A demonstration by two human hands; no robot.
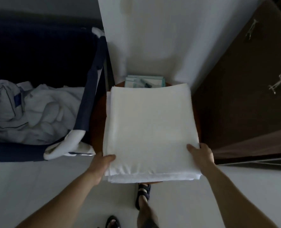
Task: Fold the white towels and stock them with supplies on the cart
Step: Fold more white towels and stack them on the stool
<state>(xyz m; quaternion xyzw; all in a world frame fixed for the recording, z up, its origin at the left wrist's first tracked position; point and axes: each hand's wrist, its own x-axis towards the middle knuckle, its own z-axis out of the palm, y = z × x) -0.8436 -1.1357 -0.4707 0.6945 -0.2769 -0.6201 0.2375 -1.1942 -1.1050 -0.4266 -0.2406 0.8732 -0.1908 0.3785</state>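
Starting at the far left, crumpled white linen (29,112) lies heaped in a dark blue laundry bag (90,96), whose rim leans just beside a round brown surface (98,112); whether that surface belongs to the cart I cannot tell. The left hand (103,159) pinches the near left corner of the folded white towels (149,129), thumb on top, with its fingers hidden beneath the cloth. The towels form a squared stack of several layers covering most of the brown surface, the near edge overhanging toward the person. Beyond the far edge, teal-edged supply packets (144,81) sit against the wall, very near the stack. The right hand (200,153) grips the near right corner likewise, thumb over and fingers under. A dark brown cabinet (243,79) stands close on the right.

The likely trouble is the layers sliding: held only at two near corners, the lower folds could fan out or sag. Pushing forward may shove the packets, and the overhanging edge could tip the stack floorward if released.
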